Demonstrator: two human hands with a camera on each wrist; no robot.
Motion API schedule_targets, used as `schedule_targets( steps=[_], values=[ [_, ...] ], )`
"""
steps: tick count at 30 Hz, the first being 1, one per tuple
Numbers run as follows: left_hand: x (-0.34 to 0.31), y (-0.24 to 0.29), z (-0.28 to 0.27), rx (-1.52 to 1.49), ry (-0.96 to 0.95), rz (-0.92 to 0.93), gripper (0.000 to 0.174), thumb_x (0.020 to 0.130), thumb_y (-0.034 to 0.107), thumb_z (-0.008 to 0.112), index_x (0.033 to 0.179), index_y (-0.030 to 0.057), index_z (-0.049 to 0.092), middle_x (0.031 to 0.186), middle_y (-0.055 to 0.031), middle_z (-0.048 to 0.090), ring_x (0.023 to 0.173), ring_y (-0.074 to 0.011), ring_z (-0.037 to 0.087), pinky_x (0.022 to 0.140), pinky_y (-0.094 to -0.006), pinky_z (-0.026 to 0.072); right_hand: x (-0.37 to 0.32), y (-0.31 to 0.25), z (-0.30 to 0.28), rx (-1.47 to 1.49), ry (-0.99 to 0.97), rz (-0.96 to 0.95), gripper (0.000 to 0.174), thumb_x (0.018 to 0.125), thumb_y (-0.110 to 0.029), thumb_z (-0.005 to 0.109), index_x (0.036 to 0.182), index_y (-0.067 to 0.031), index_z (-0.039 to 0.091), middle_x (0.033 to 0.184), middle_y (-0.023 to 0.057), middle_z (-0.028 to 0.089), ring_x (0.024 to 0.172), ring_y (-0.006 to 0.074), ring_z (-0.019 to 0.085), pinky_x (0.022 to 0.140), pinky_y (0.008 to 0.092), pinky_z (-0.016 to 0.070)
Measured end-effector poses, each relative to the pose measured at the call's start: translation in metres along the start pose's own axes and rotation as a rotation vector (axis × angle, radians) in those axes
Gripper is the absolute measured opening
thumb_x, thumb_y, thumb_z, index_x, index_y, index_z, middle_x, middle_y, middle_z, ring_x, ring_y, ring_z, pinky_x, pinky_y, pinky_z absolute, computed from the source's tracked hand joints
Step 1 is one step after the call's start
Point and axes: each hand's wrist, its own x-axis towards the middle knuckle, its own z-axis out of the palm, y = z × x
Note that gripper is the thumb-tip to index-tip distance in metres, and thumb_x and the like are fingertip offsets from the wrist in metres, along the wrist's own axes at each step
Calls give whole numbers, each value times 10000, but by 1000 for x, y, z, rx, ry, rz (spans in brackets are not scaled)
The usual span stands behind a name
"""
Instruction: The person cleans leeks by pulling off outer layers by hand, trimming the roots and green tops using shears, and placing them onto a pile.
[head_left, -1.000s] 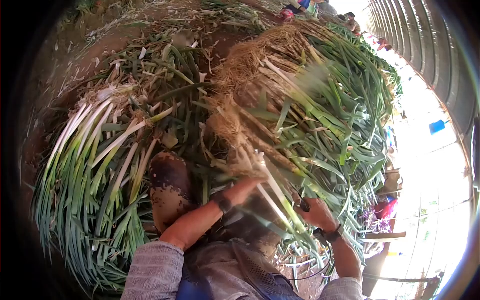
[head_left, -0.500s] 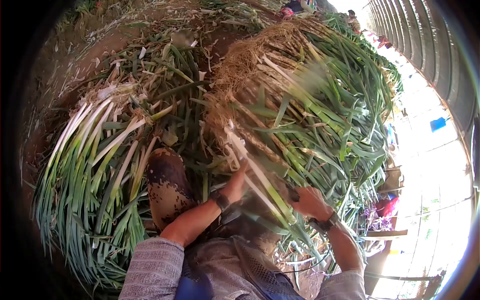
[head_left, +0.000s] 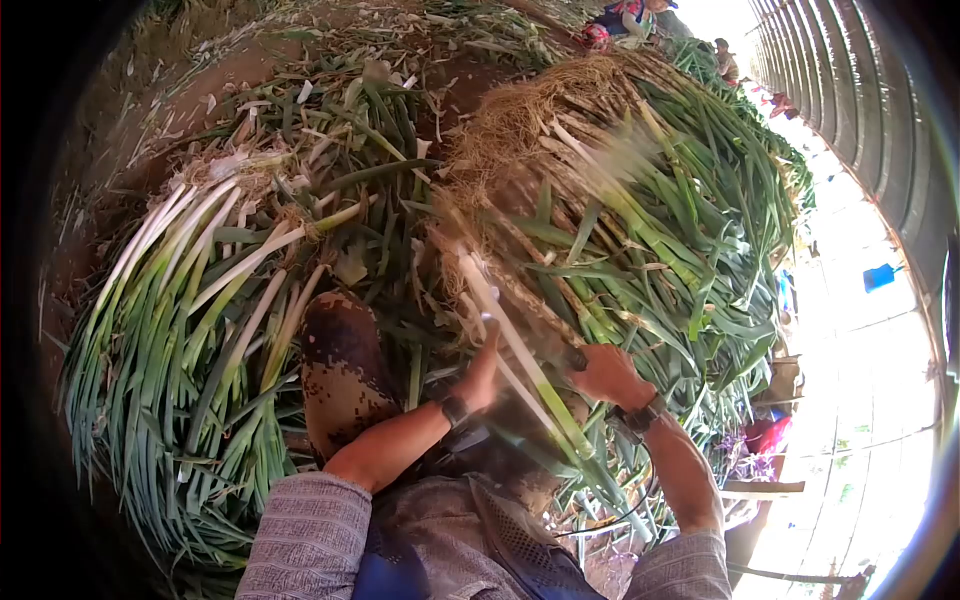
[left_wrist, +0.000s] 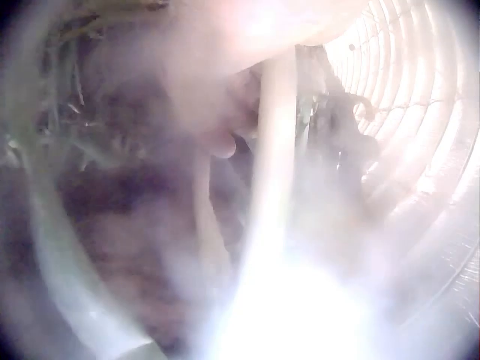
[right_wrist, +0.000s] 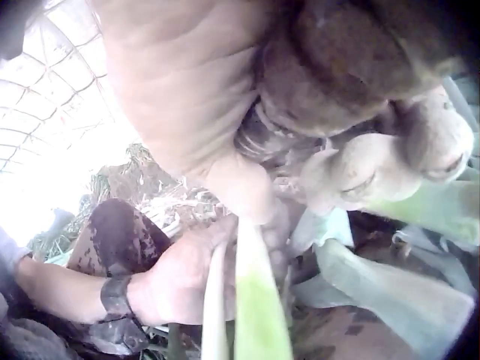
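Observation:
Two leek stalks (head_left: 518, 348), white at one end and green at the other, slant between the hands in the head view. My left hand (head_left: 480, 378) grips them below their white ends; in the left wrist view a pale stalk (left_wrist: 276, 127) runs down from the hand (left_wrist: 232, 45). My right hand (head_left: 612, 375) is curled round a small dark handle (head_left: 577, 360), close beside the stalks. In the right wrist view, the thumb of that hand (right_wrist: 187, 82) lies against a green-white stalk (right_wrist: 259, 307), with the left hand (right_wrist: 180, 277) behind.
A large heap of rooted leeks (head_left: 690, 230) lies ahead and right. Cleaner leeks (head_left: 170, 330) are piled at left, beside a camouflage-clad knee (head_left: 345, 360). Leaf scraps (head_left: 350, 120) cover the ground ahead. People (head_left: 632, 18) are at the far end, near the ribbed wall.
The stalks have swung up and left from a second ago, and their white ends show more plainly. My right hand has moved up and slightly left, closer to the stalks.

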Motion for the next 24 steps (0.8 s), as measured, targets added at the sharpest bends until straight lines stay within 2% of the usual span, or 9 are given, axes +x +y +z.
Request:
schedule_targets(
  steps=[4,8,10,13,15,19,21,22,24],
  values=[
    [5,-1,-8,2,28,17,741,847,731,546,1263,117,565,1149,-51,629,1022,-212,612,886,-420,517,-3,3,4,-28,-25,16,424,805,-461,650,907,-52,695,894,204,692,873,403,657,801,488,503],
    [-2,1,0,-45,72,51,702,865,709,544,1250,123,573,1139,-42,630,1039,-210,602,918,-421,498,1,3,5,-32,-25,-41,447,794,-464,647,912,-35,691,905,209,690,865,403,657,796,487,505],
    [-4,1,-1,-119,-9,41,566,941,623,503,1235,142,563,1125,-24,622,988,-174,604,858,-358,514,14,7,12,-16,-26,-54,458,789,-464,649,918,-27,690,908,211,690,863,404,657,794,487,505],
    [-24,0,13,-165,-103,58,542,951,602,504,1239,146,555,1087,-20,625,979,-171,607,848,-358,517,36,7,15,-53,64,-134,474,776,-466,657,904,-11,688,889,216,688,856,406,657,792,482,507],
    [-30,-10,4,-212,-88,-20,499,960,561,523,1209,130,554,1042,-36,629,937,-182,621,838,-362,523,47,-9,-4,-40,15,-211,487,767,-470,664,901,-3,696,879,225,688,859,408,658,792,479,509],
    [-31,-33,0,-187,-28,74,412,986,454,545,1174,90,508,956,-49,616,853,-192,640,771,-371,560,77,-23,-22,-25,38,-231,500,764,-478,669,912,-2,708,849,240,687,827,405,665,775,476,516],
    [-29,-42,-8,-89,9,74,511,934,618,510,1100,138,568,945,-25,611,898,-183,615,828,-368,523,76,-32,-38,63,107,-115,535,772,-488,679,925,24,704,821,247,687,786,391,674,738,465,522],
    [-22,-56,-23,75,-43,125,508,931,611,519,1128,144,552,929,-31,606,898,-174,609,829,-354,523,106,-12,-25,88,212,8,564,779,-497,686,894,55,691,803,248,685,768,376,682,716,453,523],
    [-32,-72,-24,153,17,76,533,928,616,515,1172,142,529,929,-40,607,886,-173,607,827,-353,523,105,-10,-51,214,231,42,573,779,-525,666,874,39,703,802,225,698,763,355,692,704,448,527]
  ],
)
